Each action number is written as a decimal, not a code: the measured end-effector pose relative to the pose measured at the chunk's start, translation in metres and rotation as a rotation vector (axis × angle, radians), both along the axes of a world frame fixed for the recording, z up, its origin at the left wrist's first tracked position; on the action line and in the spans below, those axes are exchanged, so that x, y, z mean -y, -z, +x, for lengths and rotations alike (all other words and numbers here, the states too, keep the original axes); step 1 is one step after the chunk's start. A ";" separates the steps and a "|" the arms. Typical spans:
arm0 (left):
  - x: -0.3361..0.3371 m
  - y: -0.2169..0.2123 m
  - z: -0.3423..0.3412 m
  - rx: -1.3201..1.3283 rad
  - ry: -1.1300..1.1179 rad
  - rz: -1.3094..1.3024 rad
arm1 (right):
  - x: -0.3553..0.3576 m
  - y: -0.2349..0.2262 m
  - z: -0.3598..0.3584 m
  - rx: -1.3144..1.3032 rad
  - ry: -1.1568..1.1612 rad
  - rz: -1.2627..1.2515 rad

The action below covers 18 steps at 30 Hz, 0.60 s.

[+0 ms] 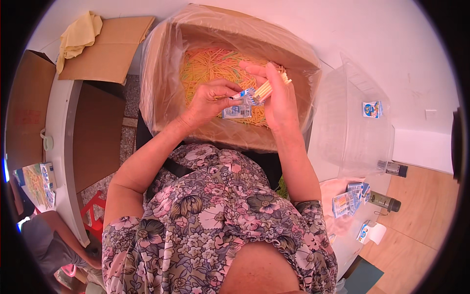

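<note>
A bundle of thin pale-yellow sticks [267, 89] lies against the palm of my right hand [281, 103], tilted, with its lower end at the mouth of a small packet. That blue-and-white plastic packet [238, 111] is pinched between the thumb and fingers of my left hand [210, 102]. Both hands are over a large cardboard box [196, 32] lined with clear plastic. Loose thin sticks [205, 63] in yellow, orange, pink and green cover its bottom. The inner side of my right hand is partly hidden.
A clear plastic bin [360, 147] stands at the right, with one small packet [372, 110] in it. Filled packets [346, 202] lie on a pink cloth, near a dark bottle [384, 201]. At the left are a cardboard flap [110, 51], a yellow cloth [81, 36] and another person's arm [66, 237].
</note>
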State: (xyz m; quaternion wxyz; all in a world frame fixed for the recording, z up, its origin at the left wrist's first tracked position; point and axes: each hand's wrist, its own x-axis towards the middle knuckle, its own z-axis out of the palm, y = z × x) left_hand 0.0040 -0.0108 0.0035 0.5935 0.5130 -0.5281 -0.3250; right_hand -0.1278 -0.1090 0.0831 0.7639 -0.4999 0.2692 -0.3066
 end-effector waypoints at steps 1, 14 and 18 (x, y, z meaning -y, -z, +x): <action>0.000 0.000 0.000 0.024 0.001 0.007 | -0.001 0.000 0.001 -0.019 -0.003 0.000; 0.007 0.011 -0.024 -0.292 0.051 0.145 | 0.001 0.004 -0.010 -0.260 0.012 -0.350; 0.005 0.007 -0.025 -0.360 0.069 0.190 | 0.001 0.015 -0.030 -0.230 -0.139 -0.435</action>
